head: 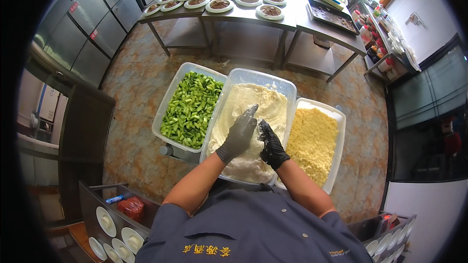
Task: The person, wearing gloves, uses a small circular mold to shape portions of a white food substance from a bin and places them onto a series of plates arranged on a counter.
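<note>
My left hand (239, 133), in a dark glove smeared with white, is over a translucent plastic tub (256, 75) of pale, dough-like paste (234, 98). Close to its right, my right hand (272, 146) wears a black glove, also smeared at the fingertips. Between the two hands a little of the paste shows, but whether either holds any cannot be told. On the left stands a tub (161, 117) of chopped green vegetable pieces (192, 109). A white tub (340, 128) on the right holds a yellow crumbly food (312, 138).
Ahead, steel tables (248, 16) bear many white plates of sliced brown food and a dark tray (331, 16). Steel cabinets (95, 11) line the left. A shelf (387, 44) with bottles stands at right. Low units (117, 208) with plates on their sides flank me.
</note>
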`<state>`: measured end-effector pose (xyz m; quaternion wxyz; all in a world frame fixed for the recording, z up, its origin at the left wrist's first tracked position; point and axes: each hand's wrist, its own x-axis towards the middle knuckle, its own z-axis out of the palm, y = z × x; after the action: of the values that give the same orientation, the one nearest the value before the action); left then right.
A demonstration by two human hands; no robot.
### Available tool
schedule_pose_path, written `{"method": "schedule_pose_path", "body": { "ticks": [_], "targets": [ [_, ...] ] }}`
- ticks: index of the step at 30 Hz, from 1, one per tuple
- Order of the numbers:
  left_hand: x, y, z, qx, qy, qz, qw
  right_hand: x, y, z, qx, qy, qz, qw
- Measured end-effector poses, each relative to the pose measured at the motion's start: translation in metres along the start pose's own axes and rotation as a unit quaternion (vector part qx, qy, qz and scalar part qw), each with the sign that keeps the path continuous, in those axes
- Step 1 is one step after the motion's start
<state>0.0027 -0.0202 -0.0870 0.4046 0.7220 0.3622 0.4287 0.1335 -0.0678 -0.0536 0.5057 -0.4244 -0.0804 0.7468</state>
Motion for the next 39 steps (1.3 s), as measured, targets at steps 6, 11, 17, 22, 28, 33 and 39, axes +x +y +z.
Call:
{"method": "schedule_pose_path", "body": {
  "ticks": [6,11,17,22,28,33,39],
  "targets": [
    [0.013,-0.003,0.004,0.095,0.063,-0.006,0.993,0.028,0.014,-0.054,-0.142,-0.103,-0.170,0.970],
    [0.017,-0.067,-0.007,0.189,0.104,0.068,0.974,0.030,0.009,-0.068,0.105,-0.124,-0.013,0.987],
    [-0.013,-0.012,-0.017,0.079,-0.058,0.063,0.993,0.017,0.003,-0.028,0.180,-0.036,-0.058,0.981],
    [-0.011,0.000,0.017,-0.167,0.001,-0.014,0.986,0.017,0.020,-0.035,0.198,-0.112,-0.063,0.972],
    [0.005,0.024,0.006,-0.231,-0.012,-0.075,0.970,0.007,0.013,-0.033,-0.283,-0.086,-0.301,0.906],
    [0.017,0.030,-0.012,0.008,-0.188,-0.012,0.982,-0.007,0.002,-0.023,-0.346,-0.021,-0.379,0.858],
    [0.019,0.030,-0.007,-0.404,-0.073,-0.193,0.891,-0.001,0.007,-0.033,-0.380,-0.013,-0.423,0.822]
  ]
}}
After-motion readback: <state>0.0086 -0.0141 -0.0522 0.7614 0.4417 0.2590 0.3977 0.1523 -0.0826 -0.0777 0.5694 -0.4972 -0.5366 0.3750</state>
